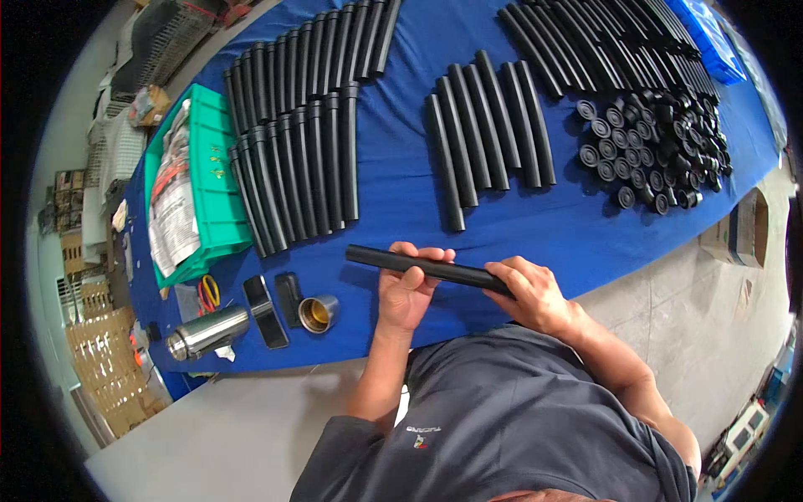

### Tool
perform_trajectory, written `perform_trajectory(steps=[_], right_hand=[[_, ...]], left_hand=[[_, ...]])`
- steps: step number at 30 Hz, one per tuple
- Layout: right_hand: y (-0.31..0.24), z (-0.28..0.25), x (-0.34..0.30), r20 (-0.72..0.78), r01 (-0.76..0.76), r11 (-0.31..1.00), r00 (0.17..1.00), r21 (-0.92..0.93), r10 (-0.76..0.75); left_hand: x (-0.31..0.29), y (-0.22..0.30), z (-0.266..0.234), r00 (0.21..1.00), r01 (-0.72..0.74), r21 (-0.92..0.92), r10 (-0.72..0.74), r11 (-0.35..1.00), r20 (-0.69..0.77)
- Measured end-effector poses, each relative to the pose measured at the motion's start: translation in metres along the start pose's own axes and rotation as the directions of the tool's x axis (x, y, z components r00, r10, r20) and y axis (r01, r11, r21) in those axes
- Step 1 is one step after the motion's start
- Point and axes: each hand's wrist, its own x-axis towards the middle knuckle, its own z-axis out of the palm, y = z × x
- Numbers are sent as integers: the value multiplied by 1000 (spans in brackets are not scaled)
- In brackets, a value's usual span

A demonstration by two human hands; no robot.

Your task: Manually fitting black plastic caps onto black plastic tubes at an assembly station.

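Blue cloth drapes the bench, where loose tubes lie in rows, apparently to stay sorted. Near its front edge, the left hand pinches the held tube mid-length; the right hand grips one end, seemingly for steadiness.

Your right hand hides one end of the black tube. The upper edge cuts off your farthest tubes, and heaped caps partly hide one another.
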Motion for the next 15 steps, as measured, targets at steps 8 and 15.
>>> perform_trajectory(steps=[8,15], right_hand=[[-10,-16,10,431,-699,663,703,268,566],[-2,-5,-4,89,-122,993,989,-8,122]], left_hand=[[-3,4,6,999,35,22,-34,999,-26],[0,3,8,994,96,61,-93,993,-51]])
